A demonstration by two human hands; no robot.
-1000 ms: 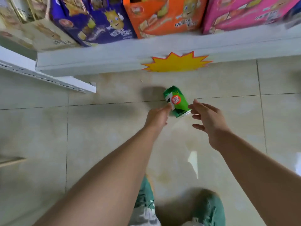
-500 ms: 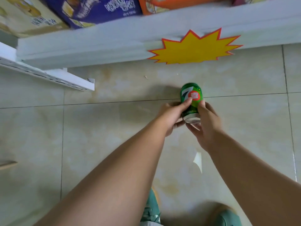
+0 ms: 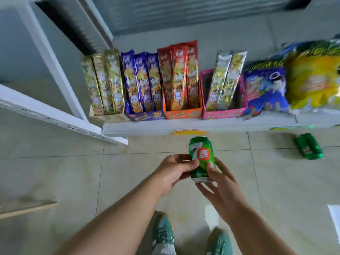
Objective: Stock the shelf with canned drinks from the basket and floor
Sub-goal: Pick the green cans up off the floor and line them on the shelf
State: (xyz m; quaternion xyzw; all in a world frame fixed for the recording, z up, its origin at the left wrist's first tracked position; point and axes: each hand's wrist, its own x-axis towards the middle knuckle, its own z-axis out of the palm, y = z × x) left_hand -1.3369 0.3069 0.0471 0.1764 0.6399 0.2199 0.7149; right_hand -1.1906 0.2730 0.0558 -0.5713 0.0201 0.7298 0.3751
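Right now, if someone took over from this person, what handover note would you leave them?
Left hand: grips the green can, lifted in front of the body.
Right hand: thumb on the can's front, fingers under its base.
Other green cans lie on the floor to the right; blurred, count unclear.
Shelf ahead shows only snack boxes, no can. Basket not in view.
Left to do: shelve this can, then the floor cans.

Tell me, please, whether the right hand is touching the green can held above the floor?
Touching. In the head view the right hand lays its thumb on the green can and cups its fingers under the base.
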